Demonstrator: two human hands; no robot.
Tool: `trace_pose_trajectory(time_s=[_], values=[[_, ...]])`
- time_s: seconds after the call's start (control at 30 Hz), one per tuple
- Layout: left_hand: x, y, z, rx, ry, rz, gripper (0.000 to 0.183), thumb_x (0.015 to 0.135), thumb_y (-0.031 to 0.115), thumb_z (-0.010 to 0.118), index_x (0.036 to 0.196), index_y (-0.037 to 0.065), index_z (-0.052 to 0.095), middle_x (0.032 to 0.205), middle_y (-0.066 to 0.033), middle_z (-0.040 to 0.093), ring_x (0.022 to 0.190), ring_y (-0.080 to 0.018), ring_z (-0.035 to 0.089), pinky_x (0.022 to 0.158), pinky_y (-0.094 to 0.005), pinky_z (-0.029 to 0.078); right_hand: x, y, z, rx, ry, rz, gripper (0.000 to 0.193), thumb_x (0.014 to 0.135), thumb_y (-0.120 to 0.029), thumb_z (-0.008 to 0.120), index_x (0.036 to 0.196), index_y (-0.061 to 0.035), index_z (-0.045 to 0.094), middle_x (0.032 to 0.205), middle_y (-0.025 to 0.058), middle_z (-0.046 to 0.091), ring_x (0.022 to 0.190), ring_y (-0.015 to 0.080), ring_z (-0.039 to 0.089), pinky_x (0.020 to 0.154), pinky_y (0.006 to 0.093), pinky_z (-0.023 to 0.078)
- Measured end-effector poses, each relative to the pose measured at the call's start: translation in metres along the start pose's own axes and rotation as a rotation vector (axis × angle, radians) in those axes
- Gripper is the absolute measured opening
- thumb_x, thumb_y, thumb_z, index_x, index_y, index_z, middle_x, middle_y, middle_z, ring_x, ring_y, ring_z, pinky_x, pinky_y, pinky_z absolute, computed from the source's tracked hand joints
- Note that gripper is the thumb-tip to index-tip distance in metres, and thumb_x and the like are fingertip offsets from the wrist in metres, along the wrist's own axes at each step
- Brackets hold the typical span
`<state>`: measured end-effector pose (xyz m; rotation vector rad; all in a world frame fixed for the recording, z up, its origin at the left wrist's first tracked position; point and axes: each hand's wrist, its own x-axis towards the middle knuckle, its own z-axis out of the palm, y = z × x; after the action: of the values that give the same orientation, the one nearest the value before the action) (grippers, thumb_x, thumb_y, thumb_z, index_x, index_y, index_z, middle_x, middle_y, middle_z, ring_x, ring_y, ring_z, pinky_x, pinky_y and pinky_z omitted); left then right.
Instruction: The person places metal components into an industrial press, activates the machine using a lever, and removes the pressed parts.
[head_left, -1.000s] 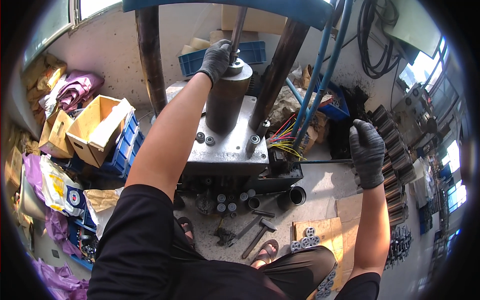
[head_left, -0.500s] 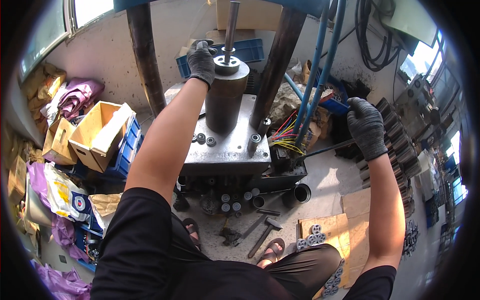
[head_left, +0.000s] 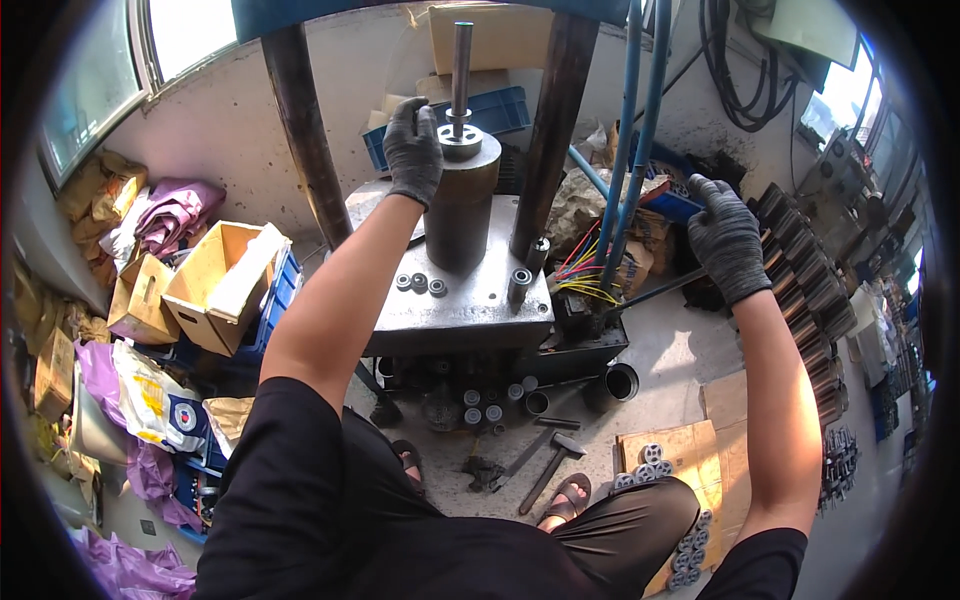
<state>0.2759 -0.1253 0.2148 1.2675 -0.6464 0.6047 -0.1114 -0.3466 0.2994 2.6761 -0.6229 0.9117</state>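
My left hand (head_left: pixel 414 152), in a dark grey knit glove, is held just left of a steel shaft (head_left: pixel 461 70), its fingers stretched upward and apart from the shaft. The shaft stands upright through a spoked round metal part (head_left: pixel 461 138) on top of a thick dark cylinder (head_left: pixel 466 215). This cylinder rests on the metal bed (head_left: pixel 470 310) of a press. Out to the right, my gloved right hand (head_left: pixel 728 242) is raised with curled fingers, close to the end of a dark rod (head_left: pixel 660 288). Whatever those fingers hold is hidden.
Dark posts (head_left: pixel 305 130) flank the cylinder. Small bearing-like rings (head_left: pixel 419 283) lie on the bed. A hammer (head_left: pixel 552 472) is on the floor beside spoked metal parts (head_left: pixel 652 455) on cardboard. Boxes (head_left: pixel 222 285) stand left; dark metal tubes (head_left: pixel 800 300) are stacked right. Blue hoses (head_left: pixel 625 150) run down.
The view has shifted slightly. My left hand sits a little lower beside the shaft, and its fingers look straighter. My right hand has moved slightly up and left.
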Motion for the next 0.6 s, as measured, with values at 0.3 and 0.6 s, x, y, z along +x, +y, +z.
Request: trace_pose_trajectory(time_s=[0.3, 0.6], values=[[-0.192, -0.01, -0.107, 0.754, -0.642, 0.045, 0.045, 0.093, 0.021, 0.073, 0.135, 0.008, 0.064, 0.14, -0.0189, 0.062, 0.132, -0.0346, 0.058, 0.109, -0.0458, 0.048, -0.02, -0.003, -0.005, 0.008, 0.021, -0.034, 0.05, 0.085, -0.001, 0.06, 0.135, -0.0045, 0.064, 0.131, 0.0201, 0.065, 0.116, 0.0393, 0.066, 0.106, 0.0457, 0.052], [-0.252, 0.001, -0.126, 1.016, -0.976, 0.186, 0.063, 0.093, 0.043, 0.069, 0.143, 0.007, 0.059, 0.154, -0.0222, 0.053, 0.144, -0.0433, 0.044, 0.123, -0.0545, 0.03, -0.1, -0.016, -0.038, -0.103, 0.008, -0.231, 0.042, 0.082, -0.016, 0.066, 0.122, -0.005, 0.07, 0.115, 0.0123, 0.071, 0.114, 0.0325, 0.065, 0.121, 0.0618, 0.029]])
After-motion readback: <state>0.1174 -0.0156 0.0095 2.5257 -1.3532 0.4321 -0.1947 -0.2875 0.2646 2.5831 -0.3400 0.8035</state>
